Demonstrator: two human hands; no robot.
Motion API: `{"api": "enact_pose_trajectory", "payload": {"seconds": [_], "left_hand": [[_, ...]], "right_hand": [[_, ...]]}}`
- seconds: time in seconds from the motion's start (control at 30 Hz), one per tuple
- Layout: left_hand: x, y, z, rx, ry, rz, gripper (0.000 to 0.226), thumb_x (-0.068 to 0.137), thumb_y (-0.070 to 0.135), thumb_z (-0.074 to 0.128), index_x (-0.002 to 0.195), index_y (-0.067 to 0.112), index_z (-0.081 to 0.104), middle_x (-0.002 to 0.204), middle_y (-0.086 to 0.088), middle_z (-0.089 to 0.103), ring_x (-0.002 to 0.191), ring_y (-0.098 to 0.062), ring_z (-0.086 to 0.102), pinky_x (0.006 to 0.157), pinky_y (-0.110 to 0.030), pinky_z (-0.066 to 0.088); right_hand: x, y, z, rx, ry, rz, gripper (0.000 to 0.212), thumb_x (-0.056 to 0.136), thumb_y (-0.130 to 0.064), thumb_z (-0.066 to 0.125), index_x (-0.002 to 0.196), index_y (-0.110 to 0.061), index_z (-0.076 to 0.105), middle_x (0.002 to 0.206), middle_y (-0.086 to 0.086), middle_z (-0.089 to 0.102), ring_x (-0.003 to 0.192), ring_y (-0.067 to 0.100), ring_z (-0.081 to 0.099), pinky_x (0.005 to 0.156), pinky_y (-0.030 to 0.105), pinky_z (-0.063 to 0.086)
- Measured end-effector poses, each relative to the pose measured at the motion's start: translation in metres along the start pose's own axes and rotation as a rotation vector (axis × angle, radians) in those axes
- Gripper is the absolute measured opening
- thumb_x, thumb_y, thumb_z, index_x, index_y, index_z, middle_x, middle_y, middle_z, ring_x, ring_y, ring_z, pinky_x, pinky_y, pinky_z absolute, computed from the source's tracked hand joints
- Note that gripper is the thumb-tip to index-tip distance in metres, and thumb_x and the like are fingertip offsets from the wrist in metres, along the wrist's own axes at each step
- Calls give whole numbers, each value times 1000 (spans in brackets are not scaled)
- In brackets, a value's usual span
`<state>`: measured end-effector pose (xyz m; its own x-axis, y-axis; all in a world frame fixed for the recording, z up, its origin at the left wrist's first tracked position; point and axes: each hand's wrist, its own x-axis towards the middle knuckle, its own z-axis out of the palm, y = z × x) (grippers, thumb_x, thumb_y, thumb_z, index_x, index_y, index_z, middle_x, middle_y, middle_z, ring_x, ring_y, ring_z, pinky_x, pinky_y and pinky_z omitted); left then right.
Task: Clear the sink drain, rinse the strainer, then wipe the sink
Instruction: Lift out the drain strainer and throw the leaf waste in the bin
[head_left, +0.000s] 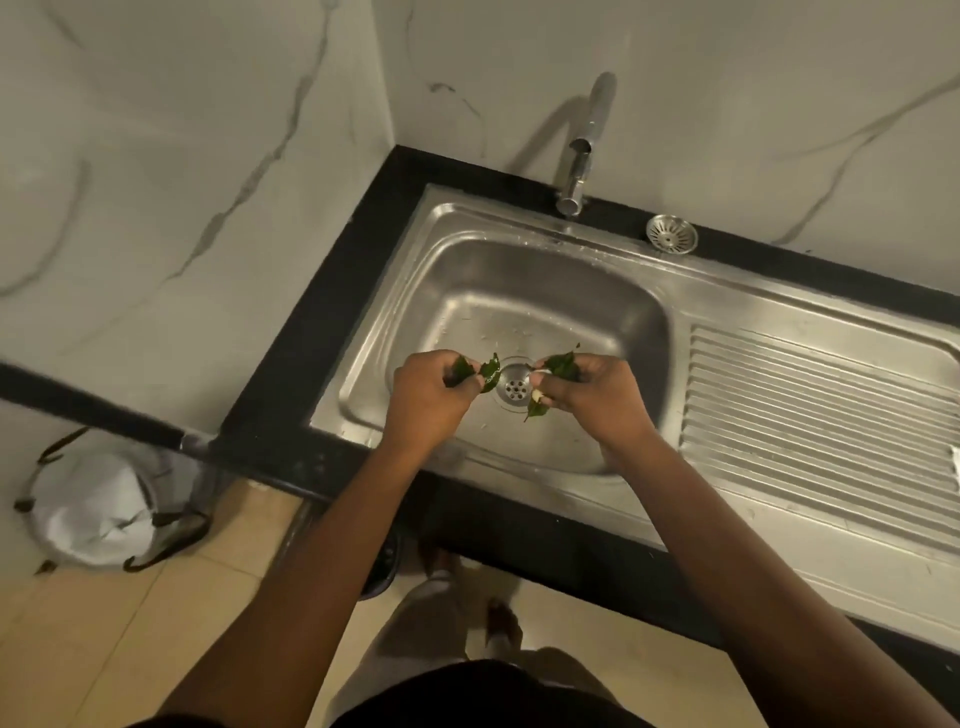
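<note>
— Sitting on the floor at the left, what is that round thing?
— A bin with a white bag in it. It is beside the black counter.
— Where are the two hands?
— Both are down in the sink, one on each side of the drain.
— What does the left hand hold?
— The left hand has its fingers curled round some wet green leaves. They stick out of the hand toward the drain.
— And the right one?
— The right hand pinches the other leaves and a small pale scrap. One leaf hangs below its fingers, just by the drain's edge.
— Can you see the drain?
— Yes. Its little holes show between the two hands.
— Where is the strainer?
— The strainer is well apart from both hands. It sits at the back edge of the sink, by the wall, to the right of the tap. No hand touches it.
— What is farthest away?
— The white wall with grey lines in it.
</note>
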<state>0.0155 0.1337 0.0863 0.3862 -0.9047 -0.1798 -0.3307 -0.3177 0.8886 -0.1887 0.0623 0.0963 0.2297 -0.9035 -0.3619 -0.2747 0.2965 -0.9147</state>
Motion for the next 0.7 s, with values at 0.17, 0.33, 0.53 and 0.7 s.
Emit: {"api": "enact_pose_trajectory", "payload": {"seconds": [0.17,0.33,0.53,0.7], "left_hand": [[-57,-6,-26,-134,156,-82,8,85,24,83,92,26,81,88,4,82,83,-18,80,87,-50,66],[-125,-38,-61,-105,280,-135,6,90,27,82,89,33,80,80,8,81,70,-12,79,74,-46,69],[-194,-101,-100,-77,429,-348,3,89,25,83,89,26,80,80,0,81,77,-20,79,81,-52,67],[-223,-157,-117,-68,477,-487,11,85,23,80,93,15,81,79,-8,79,74,-26,78,75,-50,67]], "right_hand": [[-28,-19,28,-76,-155,-103,13,84,-13,88,97,-12,83,84,7,82,79,23,79,87,50,65],[-67,-17,77,-165,-310,-138,16,83,-17,89,98,-11,83,84,9,82,84,33,79,88,55,63],[-106,18,151,-293,-511,-126,13,85,-25,87,97,-25,83,81,-7,81,78,10,79,78,30,66],[-116,73,215,-353,-548,-3,18,84,-25,88,98,-15,83,81,-4,82,75,7,78,67,21,60]]}}
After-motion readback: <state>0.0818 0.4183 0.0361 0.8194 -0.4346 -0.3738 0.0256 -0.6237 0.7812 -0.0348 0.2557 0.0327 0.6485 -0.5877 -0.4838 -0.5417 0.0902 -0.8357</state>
